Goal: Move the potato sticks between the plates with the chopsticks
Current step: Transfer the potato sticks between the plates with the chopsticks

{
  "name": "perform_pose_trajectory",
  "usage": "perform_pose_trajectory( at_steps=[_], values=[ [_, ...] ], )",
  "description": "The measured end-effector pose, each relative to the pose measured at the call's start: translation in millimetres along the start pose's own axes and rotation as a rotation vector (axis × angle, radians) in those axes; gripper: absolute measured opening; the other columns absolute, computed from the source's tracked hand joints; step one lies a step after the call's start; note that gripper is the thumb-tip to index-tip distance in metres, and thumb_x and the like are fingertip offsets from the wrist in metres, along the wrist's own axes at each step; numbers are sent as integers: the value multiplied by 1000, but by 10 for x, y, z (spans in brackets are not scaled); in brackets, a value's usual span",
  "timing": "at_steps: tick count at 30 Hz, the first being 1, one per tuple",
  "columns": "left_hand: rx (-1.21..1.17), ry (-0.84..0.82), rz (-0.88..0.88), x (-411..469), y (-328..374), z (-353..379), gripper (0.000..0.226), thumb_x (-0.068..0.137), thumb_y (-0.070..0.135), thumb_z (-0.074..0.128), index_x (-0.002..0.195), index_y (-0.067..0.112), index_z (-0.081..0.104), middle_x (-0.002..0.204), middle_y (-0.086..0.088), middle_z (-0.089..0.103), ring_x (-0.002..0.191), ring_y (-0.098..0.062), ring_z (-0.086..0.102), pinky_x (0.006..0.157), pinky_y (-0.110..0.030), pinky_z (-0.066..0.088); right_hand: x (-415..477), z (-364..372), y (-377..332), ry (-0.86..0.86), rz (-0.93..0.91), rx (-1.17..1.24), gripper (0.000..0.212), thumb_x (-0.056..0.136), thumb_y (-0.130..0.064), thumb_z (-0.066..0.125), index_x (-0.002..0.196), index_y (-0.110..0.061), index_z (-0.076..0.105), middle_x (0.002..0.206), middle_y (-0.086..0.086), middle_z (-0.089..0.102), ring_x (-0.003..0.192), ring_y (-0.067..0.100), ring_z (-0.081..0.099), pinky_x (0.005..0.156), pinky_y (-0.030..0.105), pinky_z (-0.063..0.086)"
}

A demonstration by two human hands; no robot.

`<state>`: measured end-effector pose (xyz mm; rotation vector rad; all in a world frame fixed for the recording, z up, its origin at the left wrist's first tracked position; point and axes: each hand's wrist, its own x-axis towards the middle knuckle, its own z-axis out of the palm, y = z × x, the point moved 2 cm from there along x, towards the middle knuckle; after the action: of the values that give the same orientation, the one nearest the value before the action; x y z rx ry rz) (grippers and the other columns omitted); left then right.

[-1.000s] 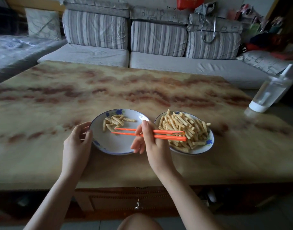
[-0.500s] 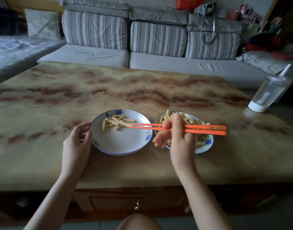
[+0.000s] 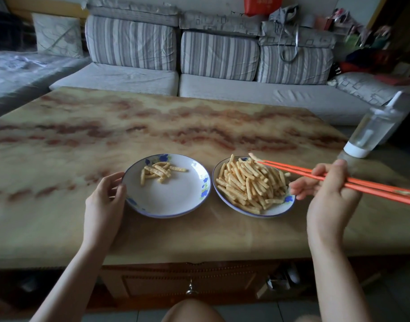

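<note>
Gripping the orange chopsticks in the right hand, fingers curled round the shafts near their middle, thumb on top. Pointing them far-left, with butt ends running off toward the right edge of view and tips close together at the far right edge of the heap of potato sticks on the right plate. Cannot tell whether pinching the single stick at those tips or merely touching it.

Steadying the left plate with the left hand, fingers curved against its left rim. On that plate, only a small cluster of sticks toward the far side. On the right plate, a full heap, lying mostly near-to-far and fanned a little. Side by side on the table, just apart.

Judged as the pick-up step. From the tips, heap directly below and to the near-left, so no reach needed, only a closing across one stick's long axis. After that, a carry leftward over both rims to the left plate. Far nearer the heap with the right hand. Most of the task yet to do. At the far right, a clear bottle with a white base.
</note>
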<state>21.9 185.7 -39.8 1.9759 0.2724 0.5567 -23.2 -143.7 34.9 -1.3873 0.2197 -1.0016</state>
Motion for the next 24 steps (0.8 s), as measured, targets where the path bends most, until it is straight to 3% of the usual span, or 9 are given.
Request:
perform_pose_trajectory(
  at_steps=[6, 14, 20, 24],
  values=[
    [-1, -3, -7, 1, 2, 0, 30, 93, 14, 52, 121, 17, 62, 103, 10, 60, 91, -6, 53, 77, -21, 36, 27, -52, 80, -4, 34, -95, 42, 102, -30, 32, 67, -12, 47, 46, 8, 60, 37, 22, 53, 36, 20, 36],
    [-9, -11, -10, -1, -1, 5, 30, 93, 14, 52, 121, 18, 62, 107, 2, 64, 90, -7, 55, 77, -22, 37, -63, 84, -13, -23, -12, 1, 39, 102, -25, 32, 69, -12, 47, 45, 8, 57, 37, 24, 50, 38, 22, 35],
    [-10, -12, -7, -2, 0, -2, 30, 93, 15, 51, 122, 19, 62, 104, 8, 62, 91, -5, 54, 76, -21, 37, -431, 529, 135, -355, 75, 83, 39, 101, -32, 34, 71, -11, 49, 45, 8, 57, 37, 20, 50, 40, 23, 36],
    [-7, -10, -4, 2, -2, -1, 30, 93, 16, 52, 121, 19, 61, 103, 8, 61, 90, -5, 54, 75, -20, 37, -721, 809, 266, -616, 32, 38, 37, 97, -35, 33, 76, -10, 52, 51, 13, 60, 42, 21, 53, 42, 24, 37]
  ],
)
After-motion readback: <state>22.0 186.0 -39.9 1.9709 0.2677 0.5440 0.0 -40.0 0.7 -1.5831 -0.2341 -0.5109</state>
